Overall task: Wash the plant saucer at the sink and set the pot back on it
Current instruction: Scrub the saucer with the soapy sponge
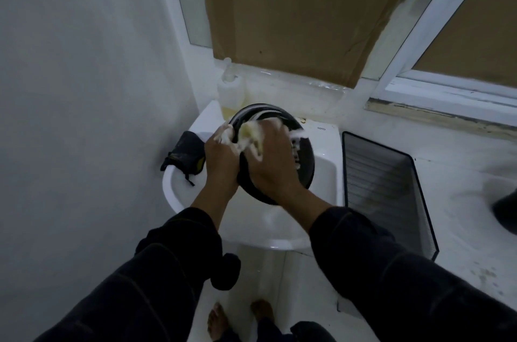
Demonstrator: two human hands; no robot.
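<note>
Head view: I judge the washing step is in hand, over the white sink [179, 190] at frame centre.
Saucer: one black saucer [306, 162], tilted above the basin, soapy.
Left hand: left hand [221, 151] grips the saucer's left rim.
Right hand: right hand [275, 157] presses a yellowish sponge [250, 136] on the saucer.
Next: I'd rinse off the foam, then find the pot, not clearly in view.
Count: one soap bottle [230, 89], one black mesh tray [386, 187], one dark cloth [183, 155].

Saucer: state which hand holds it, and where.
Left hand grips the black saucer by its left rim; right hand presses a soapy sponge against its face.
</note>
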